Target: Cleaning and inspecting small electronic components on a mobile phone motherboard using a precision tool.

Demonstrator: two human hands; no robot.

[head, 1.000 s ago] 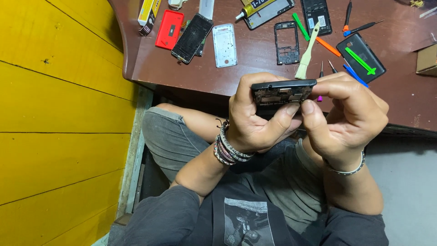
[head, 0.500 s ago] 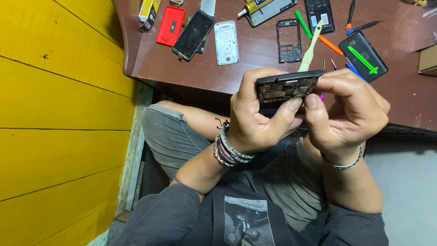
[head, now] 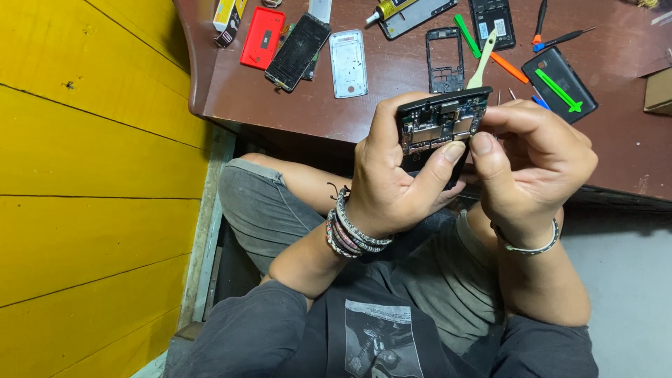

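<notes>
**Black opened phone held in both hands above the table edge**

Black and stripped of its back, the opened phone [head: 441,122] shows its circuit board and sits upright between both hands, just in front of the brown table [head: 294,105] and over the person's lap. The left hand [head: 395,178] wraps it from below, its fingers [head: 448,157] closed around the body with the thumb on the board. The right hand [head: 535,157] grips the phone's right side, thumb pressed beside the left thumb, fingers curled shut around the edge.

Just behind the phone on the table lie a cream pry tool [head: 483,59] and an empty black phone frame [head: 445,59]. Farther left are a white back cover [head: 348,63], a dark phone [head: 297,52] and a red cover [head: 262,38]. To the right lies a black cover with a green tool [head: 558,87] on it.
</notes>
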